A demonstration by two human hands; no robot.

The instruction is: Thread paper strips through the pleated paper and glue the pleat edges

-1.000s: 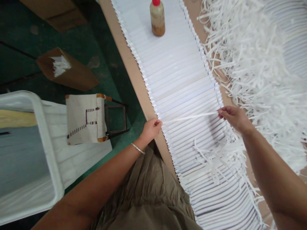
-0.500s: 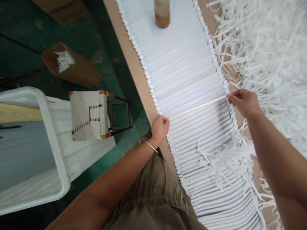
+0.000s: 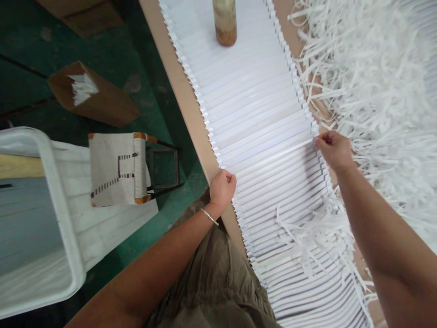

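A long band of overlapping white sheets (image 3: 252, 105) runs along a brown table (image 3: 186, 98). A thin white paper strip (image 3: 273, 157) stretches across the band. My left hand (image 3: 222, 186) pinches its left end at the band's near edge, fingers closed. My right hand (image 3: 332, 149) pinches its right end at the band's far edge, fingers also closed. The strip lies level on the sheets between both hands. Loose white strips (image 3: 307, 228) lie tangled on the band just below my right arm.
A big heap of white paper strips (image 3: 375, 91) fills the table's right side. A brown bottle (image 3: 224, 23) stands on the band further up. On the green floor are a woven stool (image 3: 118, 168), a brown box with strips (image 3: 92, 95) and a white tub (image 3: 44, 228).
Both hands carried the strip up the band by a few sheets and lowered it onto the sheets. The right hand moved from beside the loose strips to higher on the far edge.
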